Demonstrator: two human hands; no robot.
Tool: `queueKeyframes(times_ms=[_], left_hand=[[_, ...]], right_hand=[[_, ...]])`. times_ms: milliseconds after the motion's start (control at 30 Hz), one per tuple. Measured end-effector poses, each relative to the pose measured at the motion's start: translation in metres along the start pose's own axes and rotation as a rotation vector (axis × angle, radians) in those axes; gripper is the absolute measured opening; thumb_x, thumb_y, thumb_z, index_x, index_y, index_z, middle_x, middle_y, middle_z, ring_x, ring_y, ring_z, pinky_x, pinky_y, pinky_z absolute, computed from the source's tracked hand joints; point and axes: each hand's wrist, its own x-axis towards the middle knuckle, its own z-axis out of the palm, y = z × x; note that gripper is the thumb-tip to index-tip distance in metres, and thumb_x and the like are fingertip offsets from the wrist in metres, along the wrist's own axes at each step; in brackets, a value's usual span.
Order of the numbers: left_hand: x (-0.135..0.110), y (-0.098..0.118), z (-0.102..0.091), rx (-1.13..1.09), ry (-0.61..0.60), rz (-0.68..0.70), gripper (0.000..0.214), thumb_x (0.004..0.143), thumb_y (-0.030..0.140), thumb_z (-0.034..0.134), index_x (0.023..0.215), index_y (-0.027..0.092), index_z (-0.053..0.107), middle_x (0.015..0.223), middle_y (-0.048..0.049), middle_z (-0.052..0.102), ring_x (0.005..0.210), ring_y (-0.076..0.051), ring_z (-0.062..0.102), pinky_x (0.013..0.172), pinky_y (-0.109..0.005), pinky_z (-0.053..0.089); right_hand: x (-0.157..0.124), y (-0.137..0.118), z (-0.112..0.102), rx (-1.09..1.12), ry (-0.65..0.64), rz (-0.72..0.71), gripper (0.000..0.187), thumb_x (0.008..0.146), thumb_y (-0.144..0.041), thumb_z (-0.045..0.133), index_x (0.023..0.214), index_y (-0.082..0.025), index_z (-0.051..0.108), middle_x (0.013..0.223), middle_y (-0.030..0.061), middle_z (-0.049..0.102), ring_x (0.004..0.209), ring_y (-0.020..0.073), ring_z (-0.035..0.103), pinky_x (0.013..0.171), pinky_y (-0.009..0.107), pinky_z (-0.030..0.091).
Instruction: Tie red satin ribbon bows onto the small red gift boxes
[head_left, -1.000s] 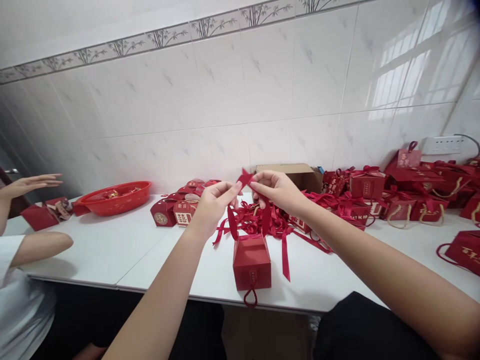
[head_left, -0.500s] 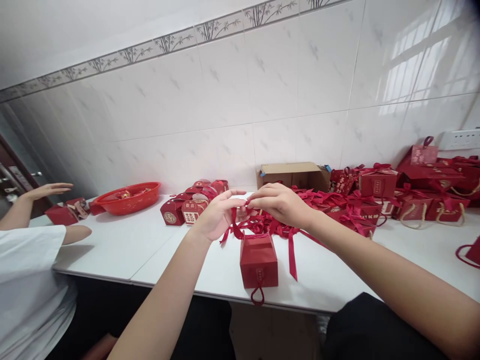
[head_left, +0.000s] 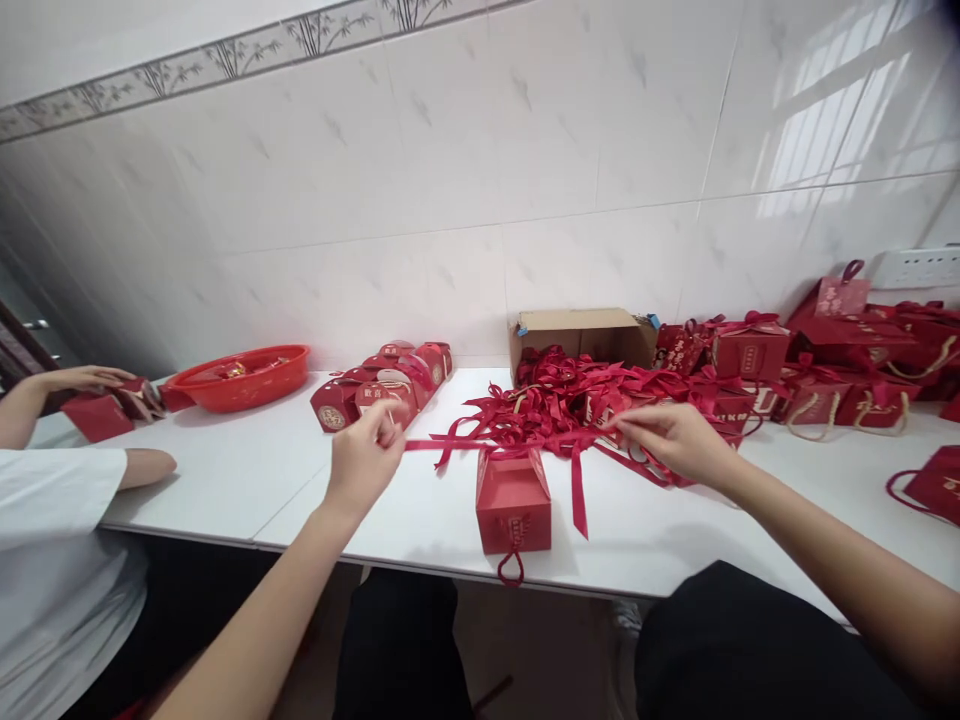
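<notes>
A small red gift box [head_left: 514, 505] stands at the table's front edge, its cord loop [head_left: 511, 570] hanging over. Across its top runs a red ribbon [head_left: 450, 444], drawn out sideways between my two hands. My left hand [head_left: 367, 455] is closed on the ribbon's left end, left of the box. On the other side, my right hand [head_left: 667, 435] pinches the right end between thumb and fingers. Behind the box lies a heap of red ribbons [head_left: 540, 405], partly in front of an open cardboard box [head_left: 585, 320].
Several patterned red boxes [head_left: 382, 385] are grouped left of the ribbons. Beyond them is a red plastic basin [head_left: 247, 385]. At far left a co-worker's hand [head_left: 90, 377] rests on a red box [head_left: 97, 415]. Ribboned boxes [head_left: 750, 350] crowd the right of the white table [head_left: 315, 505].
My hands have moved apart from above the box, pulling the ribbon out straight to both sides. The co-worker's hand has come down onto a box. The view has tilted slightly down.
</notes>
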Motion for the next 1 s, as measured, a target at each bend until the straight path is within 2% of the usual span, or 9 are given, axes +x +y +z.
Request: queueKeyframes(times_ms=[133, 233, 333, 433, 500, 633, 700, 800, 1000], left_hand=[[-0.039, -0.064, 0.004, 0.114, -0.238, -0.084, 0.025, 0.068, 0.017, 0.047, 0.088, 0.023, 0.061, 0.050, 0.0069, 0.032, 0.047, -0.013, 0.038, 0.056, -0.024, 0.034], [-0.052, -0.081, 0.015, 0.113, -0.383, -0.122, 0.025, 0.071, 0.021, 0.047, 0.092, 0.024, 0.059, 0.050, 0.0065, 0.035, 0.048, -0.015, 0.041, 0.057, -0.026, 0.035], [-0.047, -0.065, 0.024, 0.105, -0.349, -0.113, 0.026, 0.071, 0.027, 0.055, 0.097, 0.024, 0.057, 0.059, 0.0030, 0.052, 0.060, -0.019, 0.053, 0.070, -0.031, 0.039], [-0.037, -0.032, 0.033, -0.068, -0.287, -0.170, 0.026, 0.074, 0.037, 0.059, 0.095, 0.022, 0.056, 0.079, -0.0033, 0.063, 0.081, -0.023, 0.059, 0.079, -0.035, 0.040], [-0.033, -0.009, 0.041, -0.316, -0.367, -0.237, 0.024, 0.076, 0.042, 0.059, 0.087, 0.021, 0.055, 0.086, -0.0050, 0.063, 0.087, -0.022, 0.060, 0.079, -0.033, 0.043], [-0.035, 0.022, 0.059, -0.595, -0.511, -0.284, 0.028, 0.071, 0.041, 0.065, 0.086, 0.020, 0.055, 0.094, -0.0049, 0.061, 0.092, -0.021, 0.059, 0.081, -0.034, 0.047], [-0.038, 0.028, 0.065, -0.582, -0.536, -0.267, 0.029, 0.070, 0.039, 0.067, 0.089, 0.021, 0.056, 0.102, -0.0063, 0.059, 0.096, -0.022, 0.057, 0.083, -0.037, 0.047], [-0.040, 0.028, 0.069, -0.543, -0.545, -0.237, 0.029, 0.070, 0.036, 0.067, 0.092, 0.020, 0.056, 0.107, -0.0078, 0.056, 0.099, -0.023, 0.056, 0.085, -0.040, 0.047], [-0.040, 0.029, 0.070, -0.635, -0.557, -0.259, 0.026, 0.070, 0.031, 0.067, 0.089, 0.020, 0.053, 0.100, -0.0059, 0.056, 0.099, -0.022, 0.055, 0.088, -0.040, 0.047]], right_hand=[[-0.028, 0.048, 0.002, -0.132, -0.200, 0.238, 0.035, 0.084, -0.043, 0.047, 0.082, -0.020, 0.074, 0.074, 0.0064, 0.073, 0.070, 0.0242, 0.066, 0.063, 0.033, 0.048], [-0.027, 0.054, 0.009, -0.166, -0.296, 0.254, 0.030, 0.082, -0.041, 0.049, 0.081, -0.021, 0.072, 0.082, 0.0079, 0.073, 0.077, 0.0264, 0.066, 0.068, 0.035, 0.047], [-0.006, 0.032, 0.013, -0.158, -0.235, 0.167, 0.031, 0.081, -0.045, 0.051, 0.092, -0.022, 0.069, 0.098, 0.0092, 0.070, 0.088, 0.0274, 0.064, 0.074, 0.036, 0.047], [0.017, -0.004, 0.021, -0.106, -0.197, 0.117, 0.040, 0.087, -0.052, 0.041, 0.096, -0.020, 0.064, 0.096, 0.0088, 0.068, 0.084, 0.0238, 0.062, 0.072, 0.034, 0.046], [0.029, -0.024, 0.031, -0.067, -0.288, 0.087, 0.045, 0.087, -0.056, 0.040, 0.096, -0.019, 0.064, 0.091, 0.0092, 0.068, 0.080, 0.0228, 0.061, 0.071, 0.034, 0.046], [0.038, -0.043, 0.055, 0.000, -0.500, -0.108, 0.066, 0.075, -0.059, 0.059, 0.129, -0.023, 0.050, 0.102, 0.0090, 0.065, 0.087, 0.0230, 0.059, 0.072, 0.032, 0.044], [0.040, -0.045, 0.063, -0.007, -0.561, -0.197, 0.069, 0.076, -0.058, 0.059, 0.135, -0.025, 0.045, 0.099, 0.0069, 0.064, 0.084, 0.0212, 0.059, 0.071, 0.030, 0.043], [0.042, -0.045, 0.070, -0.050, -0.627, -0.246, 0.055, 0.080, -0.051, 0.056, 0.127, -0.024, 0.051, 0.076, 0.0012, 0.062, 0.067, 0.0161, 0.056, 0.062, 0.026, 0.039], [0.041, -0.047, 0.076, -0.089, -0.594, -0.214, 0.036, 0.079, -0.039, 0.056, 0.110, -0.021, 0.052, 0.066, -0.0026, 0.055, 0.056, 0.0133, 0.050, 0.053, 0.023, 0.033]])
